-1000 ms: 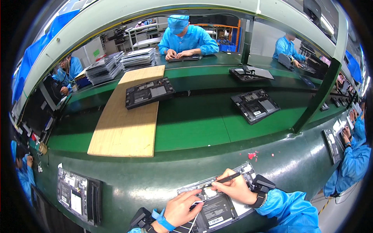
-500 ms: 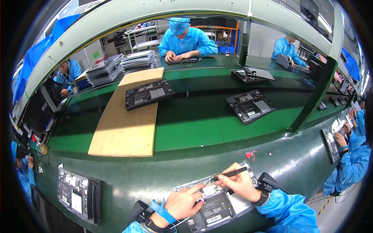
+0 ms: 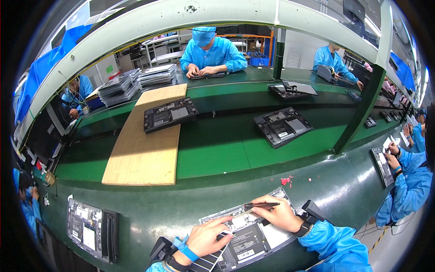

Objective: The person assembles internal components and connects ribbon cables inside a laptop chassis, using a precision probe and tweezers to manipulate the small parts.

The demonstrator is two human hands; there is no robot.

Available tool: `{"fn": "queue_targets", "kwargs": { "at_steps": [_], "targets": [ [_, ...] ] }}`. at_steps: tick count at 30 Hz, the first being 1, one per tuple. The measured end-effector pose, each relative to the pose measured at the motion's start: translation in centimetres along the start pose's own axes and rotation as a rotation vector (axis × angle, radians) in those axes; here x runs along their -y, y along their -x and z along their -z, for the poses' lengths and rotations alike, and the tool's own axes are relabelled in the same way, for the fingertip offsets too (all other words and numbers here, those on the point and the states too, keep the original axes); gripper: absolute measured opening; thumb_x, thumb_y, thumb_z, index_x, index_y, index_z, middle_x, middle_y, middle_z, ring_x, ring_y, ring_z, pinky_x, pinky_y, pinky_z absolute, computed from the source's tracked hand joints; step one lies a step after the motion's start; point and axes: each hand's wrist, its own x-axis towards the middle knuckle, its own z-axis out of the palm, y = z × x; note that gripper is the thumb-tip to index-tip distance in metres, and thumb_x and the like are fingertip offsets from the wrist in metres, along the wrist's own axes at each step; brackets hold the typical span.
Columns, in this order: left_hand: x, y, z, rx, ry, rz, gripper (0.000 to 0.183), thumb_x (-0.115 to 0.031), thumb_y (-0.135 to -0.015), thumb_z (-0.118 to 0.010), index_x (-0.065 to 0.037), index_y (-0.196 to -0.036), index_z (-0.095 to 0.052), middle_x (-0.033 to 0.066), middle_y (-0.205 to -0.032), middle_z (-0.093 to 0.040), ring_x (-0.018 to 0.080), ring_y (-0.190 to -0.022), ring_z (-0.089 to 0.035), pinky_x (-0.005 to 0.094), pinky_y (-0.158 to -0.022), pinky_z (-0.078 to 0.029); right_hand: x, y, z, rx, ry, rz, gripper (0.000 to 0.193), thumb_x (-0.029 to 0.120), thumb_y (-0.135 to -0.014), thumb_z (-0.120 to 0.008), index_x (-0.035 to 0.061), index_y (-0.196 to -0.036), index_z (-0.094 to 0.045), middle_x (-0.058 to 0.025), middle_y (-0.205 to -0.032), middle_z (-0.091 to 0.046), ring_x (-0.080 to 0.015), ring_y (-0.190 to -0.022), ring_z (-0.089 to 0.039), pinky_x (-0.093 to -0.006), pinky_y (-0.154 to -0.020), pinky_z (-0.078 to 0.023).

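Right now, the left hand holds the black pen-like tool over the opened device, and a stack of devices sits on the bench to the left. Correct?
No, wrong hand: the head view shows the right hand, not the left hand, holding the black pen-like tool over the opened device. The stack of devices does sit at left.

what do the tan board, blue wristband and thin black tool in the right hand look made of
Tan board: probably wood or plywood, fairly matt; faint grain lines show.
Blue wristband: perhaps fabric or soft plastic, dullish; it wraps in a curve, any weave too small to see.
Thin black tool: coated metal or plastic, perhaps; dark finish, too small to settle.
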Motion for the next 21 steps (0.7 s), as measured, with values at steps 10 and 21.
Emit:
{"fn": "queue_targets", "kwargs": {
  "at_steps": [10, 21],
  "targets": [
    [-0.4, 0.2, -0.1, -0.017, -0.011, -0.006, 0.015, -0.024, -0.077, -0.062, -0.01, -0.082, -0.062, 0.0046, -0.112, -0.057, 0.0248, -0.089, -0.06, 0.0323, -0.069, -0.051, 0.1, -0.1, 0.1, -0.03, 0.003, -0.036, 0.017, 0.008, -0.08, -0.063, 0.0009, -0.095, -0.061, -0.007, -0.087, -0.064, -0.0115, -0.076, -0.062, -0.0222, -0.067, -0.05],
    [-2.7, 9.0, -1.2, -0.268, 0.789, 0.573, 0.004, -0.004, -0.08, -0.057, -0.004, -0.083, -0.061, 0.0204, -0.13, -0.041, 0.0313, -0.124, -0.034, 0.0328, -0.1, -0.025, -1.9, 9.2, 6.1, -0.159, 0.306, -0.285, 0.023, 0.014, -0.085, -0.055, 0.0025, -0.098, -0.041, -0.0218, -0.108, -0.056, -0.0309, -0.102, -0.056, -0.0343, -0.081, -0.045]
  ]
}}
